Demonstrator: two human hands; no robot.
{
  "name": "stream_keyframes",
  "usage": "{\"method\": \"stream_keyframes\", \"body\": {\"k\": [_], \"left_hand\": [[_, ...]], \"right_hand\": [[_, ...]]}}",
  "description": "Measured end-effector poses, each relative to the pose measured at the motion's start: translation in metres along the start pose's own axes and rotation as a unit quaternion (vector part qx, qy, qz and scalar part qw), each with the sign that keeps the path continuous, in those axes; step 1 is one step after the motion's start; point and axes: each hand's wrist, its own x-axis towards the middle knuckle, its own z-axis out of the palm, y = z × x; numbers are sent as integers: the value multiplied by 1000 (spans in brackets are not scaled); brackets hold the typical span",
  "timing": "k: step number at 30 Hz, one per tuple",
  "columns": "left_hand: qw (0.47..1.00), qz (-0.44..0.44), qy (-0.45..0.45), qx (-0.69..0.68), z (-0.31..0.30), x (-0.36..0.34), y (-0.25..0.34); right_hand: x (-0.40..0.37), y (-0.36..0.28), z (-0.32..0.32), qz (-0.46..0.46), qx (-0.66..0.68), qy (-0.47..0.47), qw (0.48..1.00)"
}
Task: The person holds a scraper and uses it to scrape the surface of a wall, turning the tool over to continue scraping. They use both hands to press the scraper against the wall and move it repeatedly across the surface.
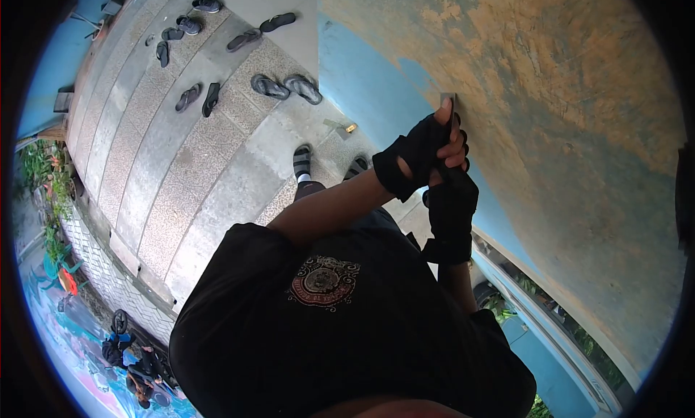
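A flat scraper [449, 98] has its small grey blade against the wall [550, 107], where blue paint and a rough brown-yellow layer show in patches. My left hand [427, 146], in a black fingerless glove, is closed around the scraper, its thumb up near the blade. Just below it, my right hand [452, 208] wears a matching glove and is closed at the lower end of the tool, touching the left hand. Most of the handle is hidden by the gloves and fingers.
Several sandals [269, 86] and dark shoes [190, 25] lie about the tiled floor [195, 165]. A small object with a yellow part [351, 128] sits by the wall's foot. Plants [51, 179] line the left edge. A person [141, 374] is beside a motorbike at the lower left.
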Motion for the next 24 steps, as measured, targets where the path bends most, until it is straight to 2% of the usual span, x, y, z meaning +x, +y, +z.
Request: {"method": "stream_keyframes", "body": {"k": [8,10,12,14,16,18,22,24], "left_hand": [[1000,11,10,12,-5,0,2],[999,-20,28,-5,1,0,-5],[999,-12,35,15,-3,2,1],[999,25,-17,15,-16,8,10],[999,30,-19,26,-11,7,10],[1000,10,12,1,1,1,-1],[1000,2,-1,-20,-1,2,5],[1000,17,3,-7,-5,3,8]], "right_hand": [[1,-1,4,9,32,-15,999],[-2,-2,-3,25,8,-4,1000],[4,-1,1,9,4,-6,1000],[12,1,9,-45,60,-8,997],[10,-1,8,-53,62,4,997],[3,-10,-2,22,35,-10,999],[7,-13,0,4,-20,-10,1000],[9,-5,6,-16,37,-3,999]]}}
